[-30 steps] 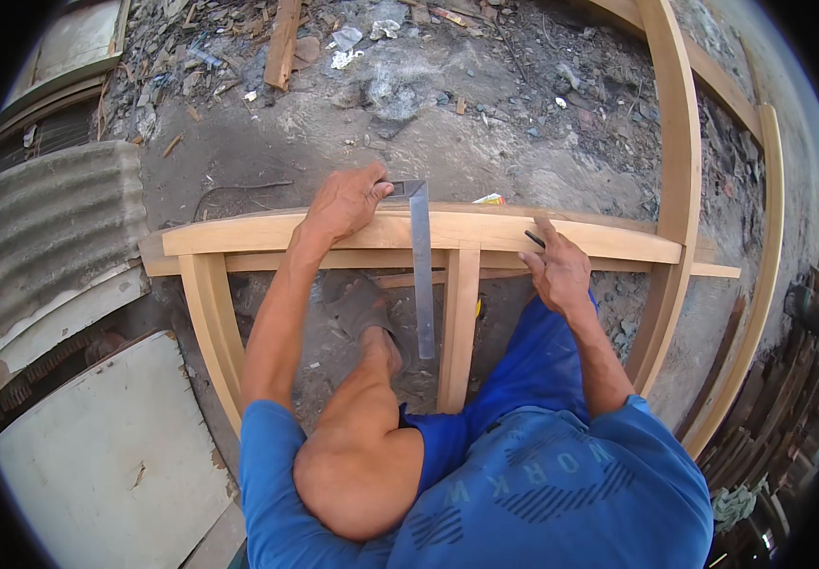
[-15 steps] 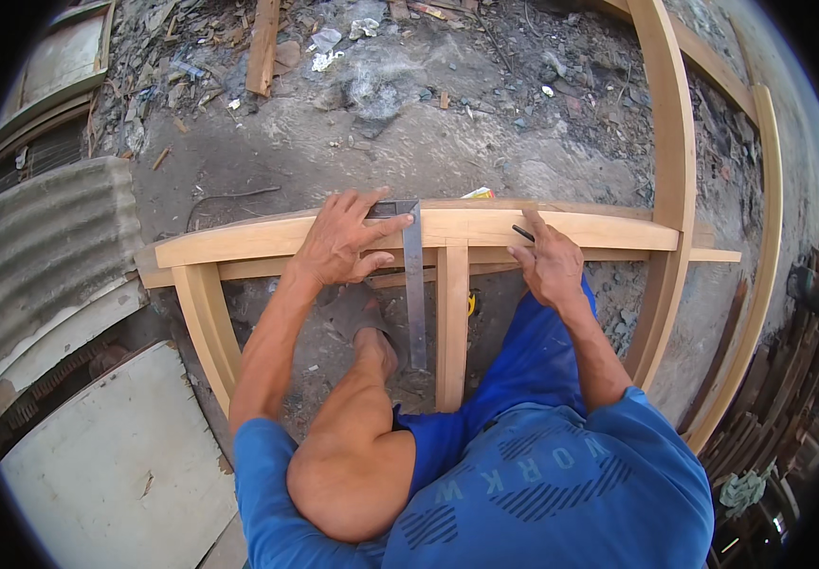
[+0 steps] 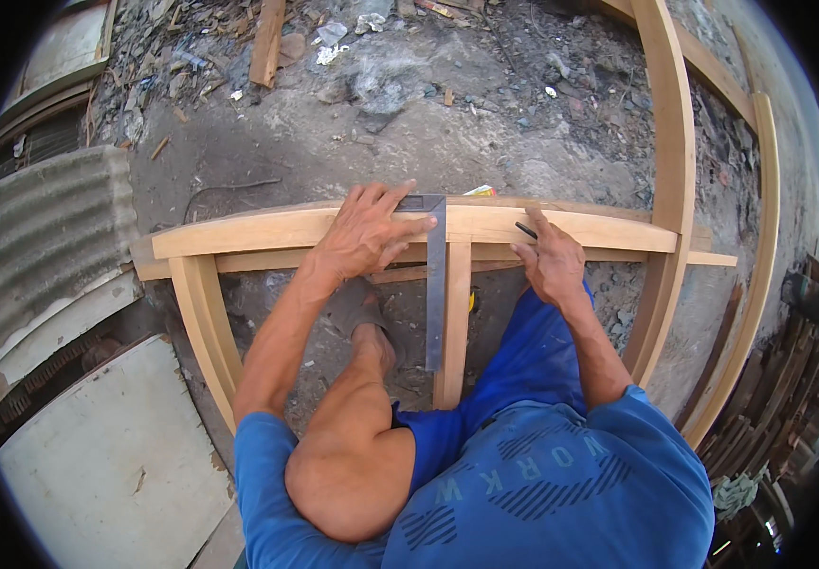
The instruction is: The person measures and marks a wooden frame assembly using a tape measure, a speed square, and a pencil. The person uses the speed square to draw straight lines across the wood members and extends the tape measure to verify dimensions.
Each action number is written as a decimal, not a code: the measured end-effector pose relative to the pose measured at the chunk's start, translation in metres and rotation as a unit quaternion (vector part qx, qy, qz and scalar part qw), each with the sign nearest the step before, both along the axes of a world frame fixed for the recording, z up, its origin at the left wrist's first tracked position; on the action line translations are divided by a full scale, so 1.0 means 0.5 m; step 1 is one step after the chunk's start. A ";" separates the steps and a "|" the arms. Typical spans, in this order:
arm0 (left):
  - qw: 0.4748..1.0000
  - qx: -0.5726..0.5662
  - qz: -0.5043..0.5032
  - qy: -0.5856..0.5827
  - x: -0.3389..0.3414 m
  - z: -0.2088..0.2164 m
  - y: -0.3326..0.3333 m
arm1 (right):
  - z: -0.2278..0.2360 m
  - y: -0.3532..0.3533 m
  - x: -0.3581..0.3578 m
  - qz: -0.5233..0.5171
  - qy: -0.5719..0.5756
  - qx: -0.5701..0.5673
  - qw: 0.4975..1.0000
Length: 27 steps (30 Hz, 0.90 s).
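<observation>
My left hand (image 3: pixel 360 235) presses a metal try square (image 3: pixel 436 308) against a planed wooden rail (image 3: pixel 258 229), with its fingers over the stock. The blade crosses the rail and points back toward me, just overlapping the left edge of a short wooden upright (image 3: pixel 457 322). To the right of the square, my right hand (image 3: pixel 555 266) rests on the same rail with the index finger stretched along it. A dark pen or pencil (image 3: pixel 525 230) is tucked in that hand, its end sticking out to the left.
A long timber (image 3: pixel 670 123) joins the rail at the right, and a frame leg (image 3: pixel 203 313) stands at the left. Corrugated sheeting (image 3: pixel 45 247) and a pale panel (image 3: pixel 111 455) lie on the left. Debris litters the far ground; stacked wood scraps (image 3: pixel 779 379) sit at the right.
My left hand has slid the try square to the right along the rail, up to the short upright. My right hand has hardly moved.
</observation>
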<state>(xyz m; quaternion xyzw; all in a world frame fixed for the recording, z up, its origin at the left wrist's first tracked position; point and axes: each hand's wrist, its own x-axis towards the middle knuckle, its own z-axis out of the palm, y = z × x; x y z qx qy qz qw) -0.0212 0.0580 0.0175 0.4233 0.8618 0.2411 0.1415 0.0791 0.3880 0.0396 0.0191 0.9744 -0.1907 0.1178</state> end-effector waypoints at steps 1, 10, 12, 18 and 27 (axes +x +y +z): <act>1.000 -0.001 0.000 0.005 0.001 0.000 0.001 | 0.000 0.001 -0.001 -0.002 -0.009 0.000 1.000; 1.000 0.002 0.001 -0.016 -0.003 0.006 0.008 | 0.009 -0.003 -0.005 -0.015 -0.041 -0.004 0.999; 1.000 0.004 0.004 -0.020 -0.004 0.009 0.008 | 0.011 -0.005 -0.005 -0.023 -0.050 -0.002 0.998; 1.000 0.009 0.008 -0.012 -0.002 0.010 0.013 | 0.007 -0.002 -0.001 -0.017 -0.026 -0.004 1.000; 1.000 0.004 0.006 -0.013 0.002 0.001 0.018 | 0.007 -0.002 -0.004 -0.014 -0.031 0.006 0.999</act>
